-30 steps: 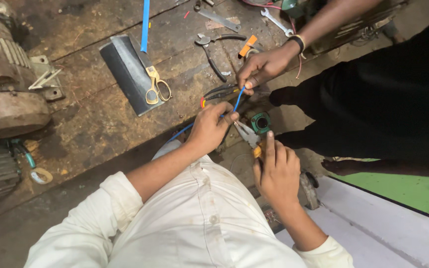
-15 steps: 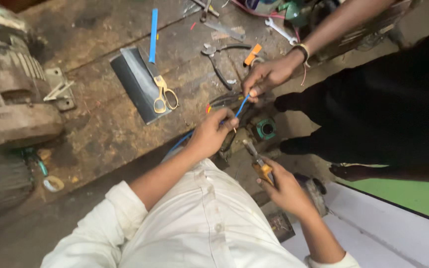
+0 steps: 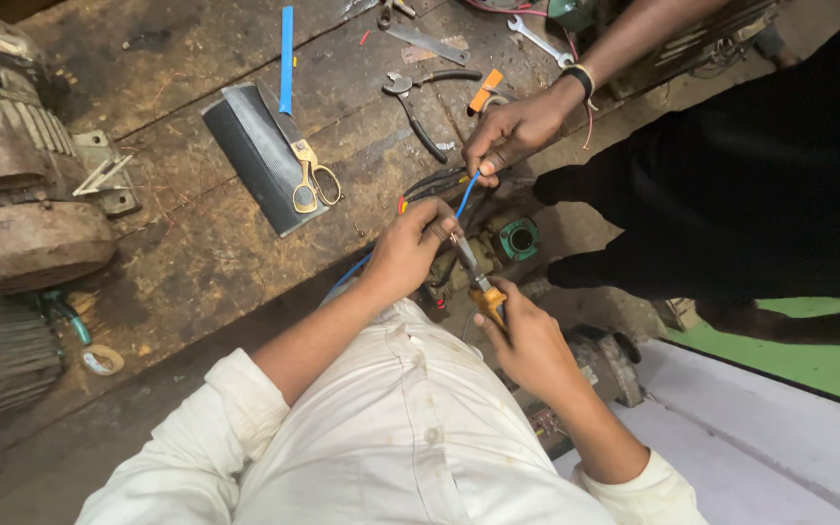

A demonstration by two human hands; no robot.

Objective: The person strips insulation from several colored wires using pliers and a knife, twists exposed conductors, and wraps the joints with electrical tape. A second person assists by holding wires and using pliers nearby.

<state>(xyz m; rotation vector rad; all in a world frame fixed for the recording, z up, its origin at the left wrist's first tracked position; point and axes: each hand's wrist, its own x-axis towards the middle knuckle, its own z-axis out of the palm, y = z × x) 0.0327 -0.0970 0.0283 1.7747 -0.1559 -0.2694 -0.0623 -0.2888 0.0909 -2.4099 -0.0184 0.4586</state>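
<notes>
Scarred wooden bench [image 3: 196,243]: beside the green-capped motor [image 3: 517,238], my left hand [image 3: 410,251] pinches the blue wire [image 3: 466,194], my right hand [image 3: 527,335] grips the orange-handled screwdriver [image 3: 483,292] tight, joint unfinished.

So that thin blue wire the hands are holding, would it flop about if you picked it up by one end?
Probably it droops a little. The blue wire runs nearly straight between the co-worker's hand and the left hand, so it looks pulled taut rather than stiff. It is thin, so likely light, and easily bent.

Scissors [image 3: 308,173] on the workbench [image 3: 177,243], left of pliers [image 3: 418,107]; motor [image 3: 21,194] at far left.
</notes>
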